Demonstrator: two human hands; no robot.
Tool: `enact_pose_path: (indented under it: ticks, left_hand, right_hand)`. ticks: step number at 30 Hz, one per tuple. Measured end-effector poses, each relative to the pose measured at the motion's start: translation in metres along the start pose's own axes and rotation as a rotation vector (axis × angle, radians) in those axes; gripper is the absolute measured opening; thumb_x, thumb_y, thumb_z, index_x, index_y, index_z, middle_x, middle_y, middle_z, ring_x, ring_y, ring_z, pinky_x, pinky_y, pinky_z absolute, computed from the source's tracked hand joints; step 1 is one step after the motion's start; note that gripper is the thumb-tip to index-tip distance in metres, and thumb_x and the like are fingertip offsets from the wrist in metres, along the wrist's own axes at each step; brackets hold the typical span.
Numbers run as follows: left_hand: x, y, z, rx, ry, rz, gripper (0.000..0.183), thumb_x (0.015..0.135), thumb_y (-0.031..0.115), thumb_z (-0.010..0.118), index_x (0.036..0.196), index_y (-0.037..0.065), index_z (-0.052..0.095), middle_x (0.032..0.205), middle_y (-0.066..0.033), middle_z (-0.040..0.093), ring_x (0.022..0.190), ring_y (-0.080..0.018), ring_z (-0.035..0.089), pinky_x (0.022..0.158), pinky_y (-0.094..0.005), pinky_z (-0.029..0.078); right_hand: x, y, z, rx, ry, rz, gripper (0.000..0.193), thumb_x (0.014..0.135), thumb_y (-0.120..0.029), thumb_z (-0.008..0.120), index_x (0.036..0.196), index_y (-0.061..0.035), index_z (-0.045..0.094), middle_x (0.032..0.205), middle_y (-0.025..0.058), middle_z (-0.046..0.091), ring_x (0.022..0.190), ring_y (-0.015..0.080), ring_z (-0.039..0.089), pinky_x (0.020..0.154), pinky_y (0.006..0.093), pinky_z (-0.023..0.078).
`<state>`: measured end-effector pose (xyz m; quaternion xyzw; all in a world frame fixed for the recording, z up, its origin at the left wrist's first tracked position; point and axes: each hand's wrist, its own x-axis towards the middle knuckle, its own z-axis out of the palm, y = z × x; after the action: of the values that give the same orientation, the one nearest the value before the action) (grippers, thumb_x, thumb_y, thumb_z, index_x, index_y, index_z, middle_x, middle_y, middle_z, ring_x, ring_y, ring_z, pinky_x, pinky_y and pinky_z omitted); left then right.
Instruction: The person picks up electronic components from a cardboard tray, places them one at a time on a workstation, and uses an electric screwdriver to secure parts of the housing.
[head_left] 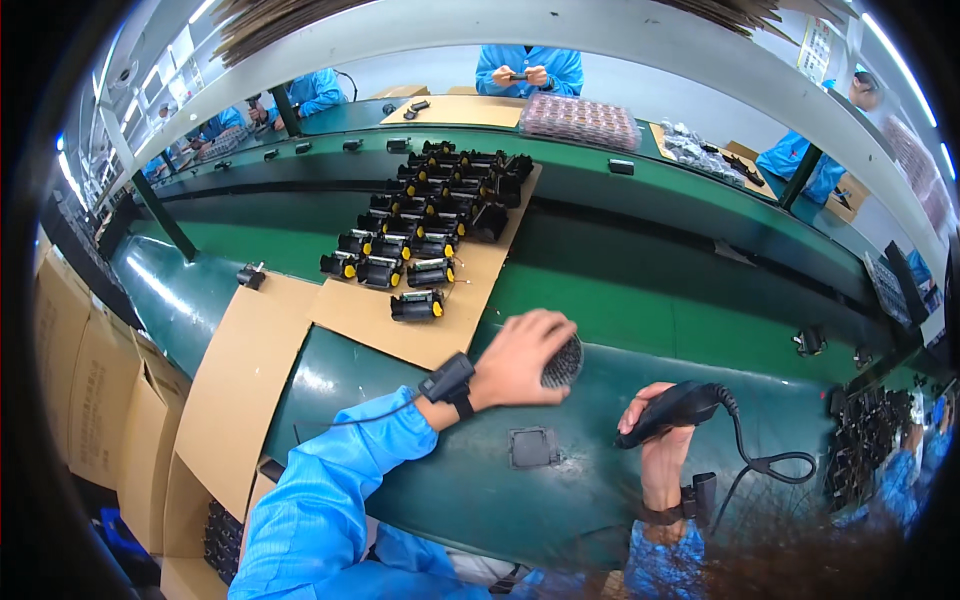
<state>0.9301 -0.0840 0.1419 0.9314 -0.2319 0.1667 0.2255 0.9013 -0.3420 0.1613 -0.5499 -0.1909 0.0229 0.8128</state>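
My left hand (pixel 522 360) is curved around a round dark dish (pixel 566 364) with a speckled grey inside, thumb on the near side and fingers on the far side. Its palm covers part of the dish, and the fingers are slightly blurred. In my right hand (pixel 662 440) is a black corded hand tool (pixel 672 410), its cable looping off to the right. The tool's exact kind does not show. On the green table between my hands lies a flat, dark square plate (pixel 534 447).
Several black housings with yellow parts (pixel 416 305) stand in rows on a cardboard sheet (pixel 450 335). A long green conveyor (pixel 640 315) runs beyond, carrying a few black pieces. Cardboard boxes (pixel 100 390) stand at left, and more black parts (pixel 865 450) at right. Other people work across the line.
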Motion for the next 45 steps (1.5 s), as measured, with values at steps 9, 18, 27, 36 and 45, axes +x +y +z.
enact_pose_path:
  ticks: [9, 18, 27, 36, 45]
  left_hand:
    - [0.001, 0.012, 0.011, 0.004, -0.011, 0.053, 0.089, 0.07, 0.044, 0.079, 0.143, 0.002, 0.049, 0.14, -0.017, 0.049, 0.135, -0.037, 0.045, 0.112, -0.0493, 0.036]
    - [0.011, 0.007, 0.01, -0.013, 0.041, 0.004, 0.089, 0.069, 0.039, 0.081, 0.143, 0.002, 0.048, 0.142, -0.0169, 0.048, 0.137, -0.0379, 0.043, 0.114, -0.0488, 0.034]
    - [0.014, 0.008, 0.011, -0.028, 0.111, -0.036, 0.093, 0.068, 0.037, 0.082, 0.144, 0.001, 0.044, 0.14, -0.0188, 0.045, 0.137, -0.0399, 0.041, 0.114, -0.05, 0.033]
    - [0.01, 0.011, 0.014, -0.034, 0.048, -0.005, 0.09, 0.068, 0.039, 0.081, 0.143, 0.003, 0.048, 0.139, -0.018, 0.047, 0.135, -0.0389, 0.042, 0.112, -0.0495, 0.035]
    - [0.011, 0.01, 0.016, -0.075, 0.036, 0.002, 0.088, 0.068, 0.039, 0.081, 0.142, 0.004, 0.05, 0.14, -0.0164, 0.048, 0.133, -0.037, 0.044, 0.111, -0.0493, 0.037]
  right_hand:
    - [0.0, 0.003, -0.004, -0.013, -0.012, -0.012, 0.094, 0.077, -0.086, 0.061, 0.114, 0.0011, 0.056, 0.083, 0.0067, 0.061, 0.074, 0.0162, 0.061, 0.066, 0.0302, 0.05]
    - [0.002, 0.0, -0.004, -0.001, -0.019, -0.01, 0.094, 0.08, -0.085, 0.058, 0.115, 0.0018, 0.056, 0.083, 0.0071, 0.061, 0.074, 0.0157, 0.06, 0.066, 0.0298, 0.049]
    - [-0.002, 0.001, -0.003, -0.008, -0.017, 0.017, 0.095, 0.08, -0.086, 0.056, 0.113, 0.0027, 0.056, 0.082, 0.0071, 0.061, 0.072, 0.0149, 0.06, 0.064, 0.0287, 0.049]
    - [0.0, -0.002, -0.003, 0.015, -0.009, 0.024, 0.095, 0.081, -0.086, 0.056, 0.113, 0.0033, 0.056, 0.079, 0.0073, 0.06, 0.07, 0.0147, 0.06, 0.061, 0.0282, 0.049]
    - [-0.004, 0.001, -0.005, 0.063, 0.034, -0.019, 0.096, 0.079, -0.088, 0.055, 0.112, 0.0027, 0.055, 0.076, 0.0073, 0.059, 0.066, 0.0151, 0.059, 0.058, 0.0281, 0.048]
